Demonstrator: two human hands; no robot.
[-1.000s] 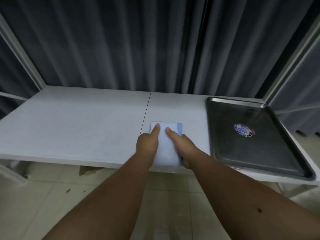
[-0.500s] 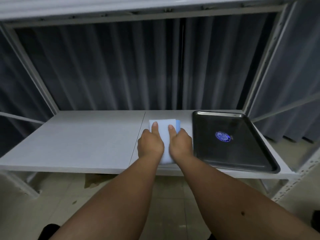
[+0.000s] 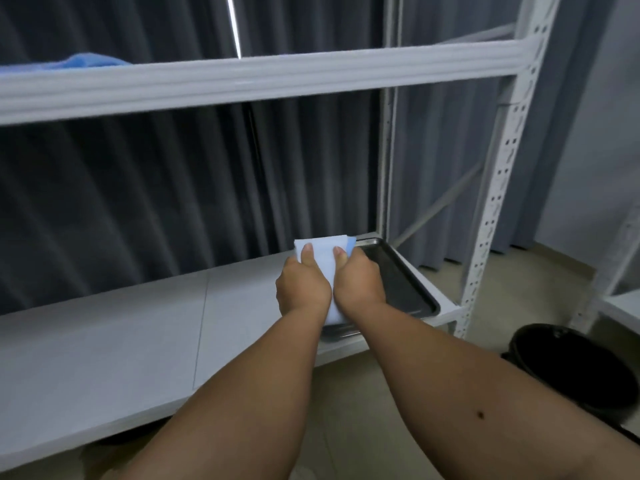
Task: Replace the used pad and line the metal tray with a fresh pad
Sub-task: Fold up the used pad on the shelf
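A folded white pad with a blue underside [image 3: 323,252] is held up in front of me, above the shelf's right part. My left hand [image 3: 302,285] grips its left side, thumb on top. Its right side is gripped by my right hand [image 3: 358,282], thumb also on top. The dark metal tray [image 3: 398,271] lies on the white lower shelf [image 3: 104,341] at its right end, partly hidden behind my hands and the pad; the part I see holds no pad.
An upper shelf beam [image 3: 242,77] crosses overhead with blue cloth [image 3: 86,61] on its left. A perforated white upright [image 3: 491,202] stands right of the tray. A black bin [image 3: 571,368] sits on the floor at the right. Dark curtains hang behind.
The pad has left the shelf surface and risen in both hands, shifted right over the tray's near-left corner. My view has pulled back and tilted up, bringing the upper shelf and the bin into sight.
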